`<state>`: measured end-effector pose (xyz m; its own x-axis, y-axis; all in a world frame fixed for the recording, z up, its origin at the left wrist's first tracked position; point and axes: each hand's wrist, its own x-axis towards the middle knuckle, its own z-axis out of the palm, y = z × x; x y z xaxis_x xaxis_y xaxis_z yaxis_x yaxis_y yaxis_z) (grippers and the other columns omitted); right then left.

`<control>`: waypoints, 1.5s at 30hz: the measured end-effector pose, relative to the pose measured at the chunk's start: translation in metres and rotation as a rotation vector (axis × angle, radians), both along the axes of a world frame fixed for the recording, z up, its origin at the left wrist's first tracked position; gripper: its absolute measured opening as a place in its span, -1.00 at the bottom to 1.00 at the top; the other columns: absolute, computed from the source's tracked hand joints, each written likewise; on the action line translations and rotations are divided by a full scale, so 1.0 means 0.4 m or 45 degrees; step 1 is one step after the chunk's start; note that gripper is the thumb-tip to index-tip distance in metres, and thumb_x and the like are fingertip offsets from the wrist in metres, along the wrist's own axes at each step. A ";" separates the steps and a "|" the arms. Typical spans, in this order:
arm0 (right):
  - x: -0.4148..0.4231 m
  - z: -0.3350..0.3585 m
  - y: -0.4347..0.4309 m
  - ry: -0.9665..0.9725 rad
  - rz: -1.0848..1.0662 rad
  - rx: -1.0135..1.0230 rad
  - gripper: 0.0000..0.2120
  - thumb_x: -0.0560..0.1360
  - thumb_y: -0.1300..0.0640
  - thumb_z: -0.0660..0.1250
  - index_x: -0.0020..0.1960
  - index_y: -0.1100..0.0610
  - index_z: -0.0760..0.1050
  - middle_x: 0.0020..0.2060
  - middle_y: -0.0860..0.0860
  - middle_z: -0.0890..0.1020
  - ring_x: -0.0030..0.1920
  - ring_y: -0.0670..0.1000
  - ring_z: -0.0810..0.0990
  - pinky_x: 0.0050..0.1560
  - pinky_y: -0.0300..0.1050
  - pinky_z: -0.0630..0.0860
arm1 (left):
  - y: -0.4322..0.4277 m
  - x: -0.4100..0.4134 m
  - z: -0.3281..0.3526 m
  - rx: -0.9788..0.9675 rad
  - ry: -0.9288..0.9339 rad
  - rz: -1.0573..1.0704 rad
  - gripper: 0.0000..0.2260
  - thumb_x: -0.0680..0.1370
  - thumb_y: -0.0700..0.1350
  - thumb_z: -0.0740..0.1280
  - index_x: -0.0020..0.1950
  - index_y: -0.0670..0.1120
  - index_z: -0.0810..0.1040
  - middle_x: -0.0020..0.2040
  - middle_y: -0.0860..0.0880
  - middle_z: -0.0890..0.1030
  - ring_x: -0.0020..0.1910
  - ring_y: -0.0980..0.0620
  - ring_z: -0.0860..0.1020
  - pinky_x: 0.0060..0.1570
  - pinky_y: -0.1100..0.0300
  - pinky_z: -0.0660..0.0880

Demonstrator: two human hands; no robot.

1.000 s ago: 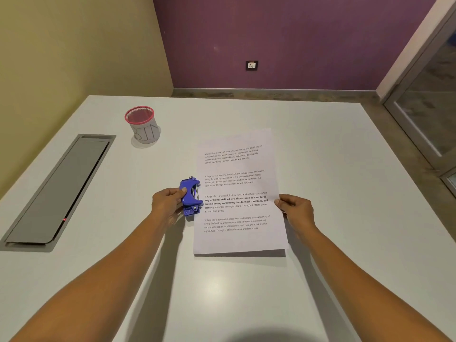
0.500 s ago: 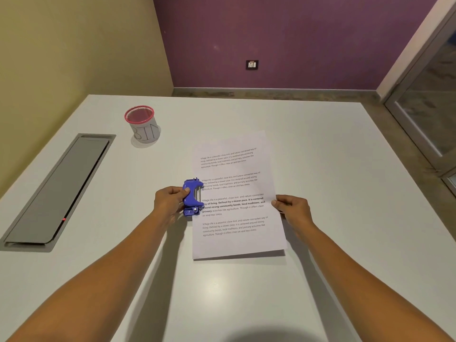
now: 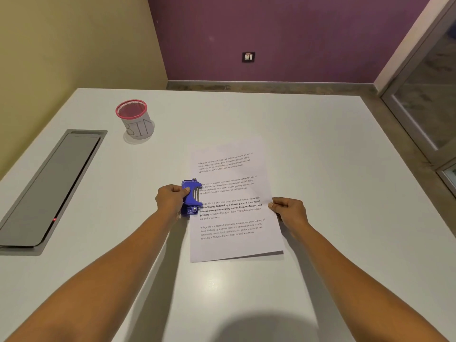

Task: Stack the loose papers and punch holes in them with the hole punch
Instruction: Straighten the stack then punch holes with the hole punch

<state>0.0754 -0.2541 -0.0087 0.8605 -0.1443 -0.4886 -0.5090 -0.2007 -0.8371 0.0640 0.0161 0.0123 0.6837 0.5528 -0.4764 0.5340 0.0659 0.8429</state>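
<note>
Head view: the left edge of the papers (image 3: pixel 232 218) disappears under the blue hole punch (image 3: pixel 191 197), so how far it reaches into the slot cannot be told, nor how many sheets make up the stack. The fingers of the right hand (image 3: pixel 288 211) that go beneath the sheet are hidden, and the printed text is too small to read in full.

The punch sits directly in the grasp of the left hand (image 3: pixel 170 198), thumb on its top, fingers curled round its outer side. The stack lies flat on the white table (image 3: pixel 320 149) between the two hands. The right hand pinches the stack's right edge, knuckles up. Both forearms reach forward, nearly straight.

Beyond the left hand stands a red-rimmed cup (image 3: pixel 135 119) marked BIN; further left of it, a grey hatch (image 3: pixel 47 188) is set into the tabletop.
</note>
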 end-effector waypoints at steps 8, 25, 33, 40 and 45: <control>-0.002 -0.014 0.007 0.003 -0.006 -0.018 -0.74 0.40 0.31 0.41 0.09 0.30 0.59 0.04 0.21 0.66 0.06 0.17 0.64 0.23 0.06 0.51 | -0.001 0.014 -0.022 0.113 0.049 -0.011 -0.77 0.48 -0.22 0.38 -0.33 -0.11 0.41 -0.18 -0.13 0.51 -0.32 -0.04 0.47 -0.35 0.21 0.44; -0.008 -0.013 0.023 -0.092 -0.008 -0.248 -0.82 0.42 0.23 0.41 -0.07 0.35 0.61 -0.24 0.04 0.54 -0.17 0.01 0.47 0.00 -0.19 0.40 | 0.005 0.016 -0.026 0.537 0.116 -0.221 -0.71 0.51 -0.08 0.33 0.12 -0.25 0.56 0.07 -0.17 0.62 0.00 -0.16 0.55 0.02 0.07 0.44; -0.005 -0.022 0.029 -0.091 -0.028 -0.329 -0.72 0.45 0.23 0.38 0.14 0.27 0.57 0.12 0.14 0.64 0.20 0.09 0.56 0.24 -0.16 0.40 | 0.011 0.014 -0.027 0.490 0.062 -0.271 -0.73 0.50 -0.23 0.33 0.18 -0.27 0.55 0.12 -0.23 0.62 0.00 -0.27 0.61 0.08 -0.10 0.54; -0.003 -0.031 0.039 -0.111 -0.026 -0.434 -0.79 0.45 0.19 0.37 0.01 0.31 0.61 0.01 0.19 0.66 0.11 0.17 0.58 0.15 -0.11 0.46 | 0.008 0.014 -0.029 0.490 0.030 -0.270 -0.76 0.51 -0.25 0.31 0.15 -0.27 0.57 0.11 -0.24 0.63 0.00 -0.26 0.60 0.08 -0.08 0.53; -0.003 -0.035 0.059 -0.345 0.140 -0.693 -0.79 0.51 0.17 0.28 0.09 0.22 0.56 0.03 0.11 0.58 0.00 0.09 0.56 -0.02 -0.27 0.33 | 0.002 0.017 -0.017 0.599 0.025 -0.231 -0.71 0.55 -0.20 0.23 0.25 -0.24 0.49 0.18 -0.20 0.58 0.12 -0.18 0.53 0.09 0.11 0.41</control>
<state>0.0741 -0.2306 -0.0225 0.9678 -0.2146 -0.1314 -0.2442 -0.6748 -0.6964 0.0706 0.0168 0.0055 0.7821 0.5838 -0.2178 0.5177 -0.4143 0.7485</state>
